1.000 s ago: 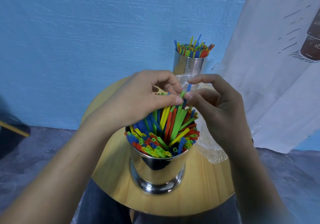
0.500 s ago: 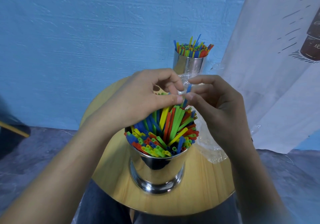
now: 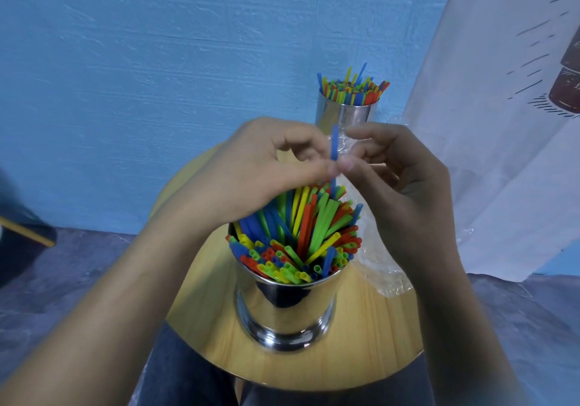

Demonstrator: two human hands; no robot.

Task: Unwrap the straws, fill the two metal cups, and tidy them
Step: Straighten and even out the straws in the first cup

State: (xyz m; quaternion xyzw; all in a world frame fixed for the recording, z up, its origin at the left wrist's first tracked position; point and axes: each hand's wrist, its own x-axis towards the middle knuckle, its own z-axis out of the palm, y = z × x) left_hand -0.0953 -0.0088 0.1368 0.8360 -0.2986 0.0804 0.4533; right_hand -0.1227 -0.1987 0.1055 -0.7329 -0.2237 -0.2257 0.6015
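Observation:
A near metal cup [image 3: 292,308] packed with coloured straws [image 3: 301,233] stands on the round wooden table [image 3: 361,352]. A far metal cup [image 3: 342,114], also full of straws, stands at the table's back edge. My left hand [image 3: 251,170] and my right hand [image 3: 398,179] hover over the near cup, fingers curled. One blue straw [image 3: 335,142] sticks up out of the bunch, pinched between the tips of my two thumbs. Its lower part is hidden behind my left thumb.
Crumpled clear plastic wrap [image 3: 386,267] lies on the table right of the near cup, under my right wrist. A blue wall stands close behind, and a white printed cloth [image 3: 502,123] hangs at the right. My knees show below the table's front edge.
The blue straw has risen well above the bunch between my thumbs. My hands lifted slightly and my left hand no longer holds the green straw tip.

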